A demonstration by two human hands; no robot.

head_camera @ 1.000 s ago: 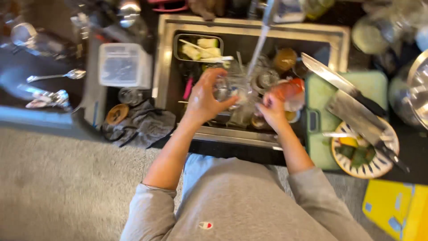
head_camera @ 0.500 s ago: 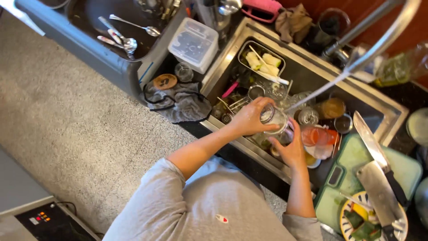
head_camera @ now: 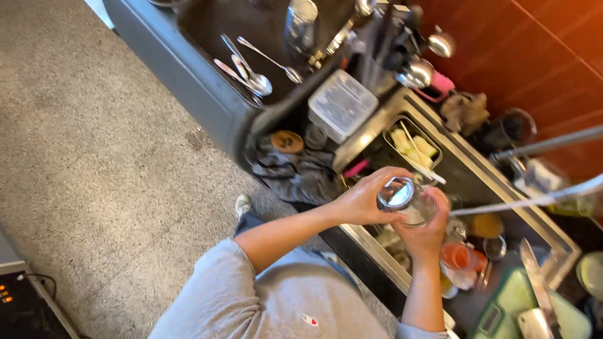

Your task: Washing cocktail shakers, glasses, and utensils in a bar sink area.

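Observation:
I hold a clear drinking glass [head_camera: 407,201] over the steel sink [head_camera: 458,169], tilted so its base faces the camera. My left hand [head_camera: 361,199] grips it from the left side. My right hand [head_camera: 426,231] cups it from below and the right. Below the glass the sink basin holds several dishes, among them an orange cup [head_camera: 457,256] and a small metal cup [head_camera: 495,247]. A long curved tap spout [head_camera: 534,198] reaches in from the right toward the glass.
A dark cloth [head_camera: 295,174] hangs over the counter edge left of the sink. Spoons [head_camera: 251,72] lie on a dark tray, beside a clear plastic box [head_camera: 342,103]. A green cutting board [head_camera: 521,311] with a knife [head_camera: 535,282] sits at lower right. Speckled floor [head_camera: 107,176] fills the left.
The camera view has swung and turned, so the sink sits more to the right. Both hands have lifted the glass higher above the basin and tilted it.

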